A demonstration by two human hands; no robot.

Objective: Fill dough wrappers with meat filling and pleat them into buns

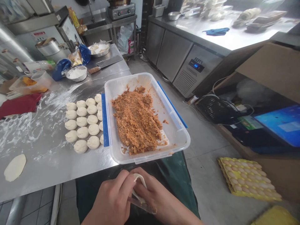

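Low in the head view, my left hand (112, 200) and my right hand (154, 195) close together around a thin white dough wrapper (138, 182). A flat spatula-like tool (142, 206) with brown filling on its tip lies under the hands; which hand grips it I cannot tell. Just beyond stands a clear plastic tub (180, 131) of shredded brown filling (136, 120), overhanging the steel table's edge. Left of the tub sit several round dough balls (83, 123) in rows. One flattened dough disc (15, 167) lies at the table's near left.
The floured steel table (47, 150) carries a bowl of flour (76, 73), a cleaver (106, 62), bags, plastic containers and a red cloth (18, 104). A steel counter stands across the aisle. Egg trays (248, 179) lie on the floor at right, below a cardboard box.
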